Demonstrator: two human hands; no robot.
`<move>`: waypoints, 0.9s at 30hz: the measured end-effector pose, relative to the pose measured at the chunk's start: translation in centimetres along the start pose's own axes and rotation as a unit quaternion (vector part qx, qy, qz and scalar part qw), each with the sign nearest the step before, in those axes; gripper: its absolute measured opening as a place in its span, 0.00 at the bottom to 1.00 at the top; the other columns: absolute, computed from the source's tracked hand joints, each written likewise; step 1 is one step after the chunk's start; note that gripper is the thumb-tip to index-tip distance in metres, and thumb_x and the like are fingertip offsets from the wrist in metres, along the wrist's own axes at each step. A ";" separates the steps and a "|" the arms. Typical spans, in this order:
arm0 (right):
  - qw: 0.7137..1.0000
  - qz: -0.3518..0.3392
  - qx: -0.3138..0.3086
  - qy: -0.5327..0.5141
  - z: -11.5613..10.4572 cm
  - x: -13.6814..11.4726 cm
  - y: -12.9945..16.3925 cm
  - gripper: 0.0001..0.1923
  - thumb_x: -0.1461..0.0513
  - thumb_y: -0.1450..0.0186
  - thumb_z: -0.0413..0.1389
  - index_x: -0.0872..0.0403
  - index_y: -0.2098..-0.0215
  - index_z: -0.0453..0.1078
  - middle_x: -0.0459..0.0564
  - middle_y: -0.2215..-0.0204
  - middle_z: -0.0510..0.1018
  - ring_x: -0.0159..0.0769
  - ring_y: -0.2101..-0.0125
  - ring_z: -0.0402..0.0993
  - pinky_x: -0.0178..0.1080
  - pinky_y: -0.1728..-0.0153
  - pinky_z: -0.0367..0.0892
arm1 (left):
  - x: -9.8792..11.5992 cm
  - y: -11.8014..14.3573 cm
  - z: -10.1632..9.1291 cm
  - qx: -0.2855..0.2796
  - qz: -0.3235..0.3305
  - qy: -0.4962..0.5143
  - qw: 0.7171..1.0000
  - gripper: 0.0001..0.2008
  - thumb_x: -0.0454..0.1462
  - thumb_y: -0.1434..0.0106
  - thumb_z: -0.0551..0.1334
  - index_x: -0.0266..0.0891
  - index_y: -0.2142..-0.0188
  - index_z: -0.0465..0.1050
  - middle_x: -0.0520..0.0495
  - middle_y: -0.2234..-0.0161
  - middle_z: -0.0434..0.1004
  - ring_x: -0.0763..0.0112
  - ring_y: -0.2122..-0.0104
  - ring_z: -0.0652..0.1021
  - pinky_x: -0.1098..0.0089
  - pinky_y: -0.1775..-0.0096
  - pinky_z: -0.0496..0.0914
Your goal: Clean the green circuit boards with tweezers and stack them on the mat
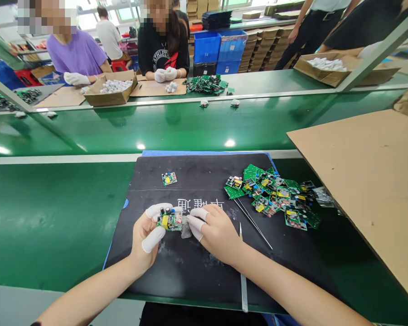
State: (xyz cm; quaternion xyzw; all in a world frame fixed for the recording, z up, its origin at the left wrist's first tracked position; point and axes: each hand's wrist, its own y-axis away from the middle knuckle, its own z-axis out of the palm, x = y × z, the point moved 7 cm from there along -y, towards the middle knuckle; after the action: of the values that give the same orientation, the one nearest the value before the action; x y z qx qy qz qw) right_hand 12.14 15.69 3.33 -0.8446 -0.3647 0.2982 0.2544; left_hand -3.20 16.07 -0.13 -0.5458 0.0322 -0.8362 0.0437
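My left hand (pixel 148 235), with white finger cots on its fingertips, pinches a green circuit board (pixel 170 221) by its left end. Yellow, black and blue parts stand on that board. At the board's right end is a grey, putty-like lump (pixel 186 227). My right hand (pixel 213 228), also in finger cots, closes its fingertips on this lump; its thumb is hidden. Beyond both hands a single circuit board (pixel 169 179) lies on the black mat (pixel 149 199). Tweezers (pixel 255 225) rest to the right of my right hand, and a thin metal tool (pixel 244 290) lies partly under my right forearm.
A heap of circuit boards (pixel 275 192) covers the mat's right side. A large cardboard sheet (pixel 367 181) juts in from the right. Past the mat runs a green conveyor (pixel 149 131) carrying small pieces. Co-workers sit across it beside a carton (pixel 112 93) of white pieces.
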 end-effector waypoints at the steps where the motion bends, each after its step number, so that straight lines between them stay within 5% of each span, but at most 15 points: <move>1: 1.000 -0.028 -0.010 0.009 0.1 -0.6 0.0 0.14 0.71 0.33 0.49 0.59 0.66 0.77 0.55 0.70 0.81 0.40 0.72 0.70 0.44 0.67 0.69 | 0.1 -0.1 -0.1 0.005 0.003 0.000 1.000 0.19 0.42 0.48 0.72 0.40 0.56 0.79 0.45 0.61 0.83 0.60 0.62 0.83 0.70 0.60 0.78; 5: 0.992 -0.101 -0.053 0.053 0.4 -2.4 0.9 0.17 0.72 0.35 0.45 0.64 0.63 0.78 0.60 0.66 0.81 0.42 0.68 0.71 0.46 0.61 0.70 | 0.3 0.0 0.2 -0.016 0.013 0.007 1.000 0.20 0.42 0.48 0.72 0.41 0.55 0.78 0.45 0.61 0.83 0.60 0.62 0.83 0.69 0.60 0.78; 10: 0.986 -0.105 -0.087 0.091 1.3 -3.4 2.2 0.15 0.72 0.39 0.48 0.61 0.70 0.78 0.62 0.67 0.80 0.47 0.63 0.72 0.50 0.57 0.69 | 0.4 0.0 1.2 -0.081 0.028 -0.003 0.996 0.21 0.40 0.46 0.71 0.43 0.52 0.76 0.42 0.59 0.83 0.56 0.61 0.83 0.65 0.62 0.79; 14: 0.992 0.043 -0.093 -0.069 0.6 -0.7 2.0 0.14 0.69 0.38 0.51 0.56 0.59 0.77 0.59 0.59 0.79 0.43 0.60 0.74 0.47 0.59 0.72 | 0.5 0.1 1.3 -0.087 0.063 -0.047 0.993 0.22 0.38 0.46 0.71 0.43 0.51 0.74 0.41 0.54 0.81 0.54 0.57 0.82 0.62 0.59 0.79; 19: 0.921 0.239 -0.038 -0.305 -1.3 2.7 2.0 0.15 0.62 0.35 0.54 0.50 0.51 0.74 0.54 0.58 0.78 0.41 0.57 0.75 0.45 0.55 0.72 | 0.4 1.0 1.2 -0.121 0.117 -0.102 0.981 0.22 0.35 0.44 0.70 0.43 0.50 0.72 0.40 0.51 0.79 0.56 0.51 0.79 0.62 0.52 0.76; 23: 0.856 0.279 -0.068 -0.431 -0.9 2.1 2.2 0.13 0.54 0.35 0.54 0.52 0.57 0.76 0.49 0.71 0.77 0.37 0.69 0.73 0.41 0.60 0.72 | -0.2 1.7 1.9 -0.196 0.103 -0.121 0.968 0.23 0.32 0.41 0.68 0.44 0.46 0.69 0.39 0.48 0.76 0.58 0.49 0.78 0.62 0.50 0.75; 27: 0.827 0.316 -0.087 -0.456 -0.1 1.7 2.4 0.13 0.52 0.38 0.58 0.54 0.69 0.74 0.47 0.74 0.74 0.35 0.71 0.69 0.39 0.65 0.69 | 0.2 1.9 2.9 -0.245 0.120 -0.138 0.952 0.21 0.33 0.41 0.67 0.45 0.48 0.70 0.41 0.49 0.76 0.61 0.51 0.76 0.63 0.52 0.74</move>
State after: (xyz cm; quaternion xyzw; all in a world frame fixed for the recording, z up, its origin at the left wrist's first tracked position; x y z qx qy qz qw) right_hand 14.25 15.54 1.35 -0.7002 -0.1765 0.6806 -0.1238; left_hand -0.59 14.13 1.04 -0.6421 0.2954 -0.7074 0.0128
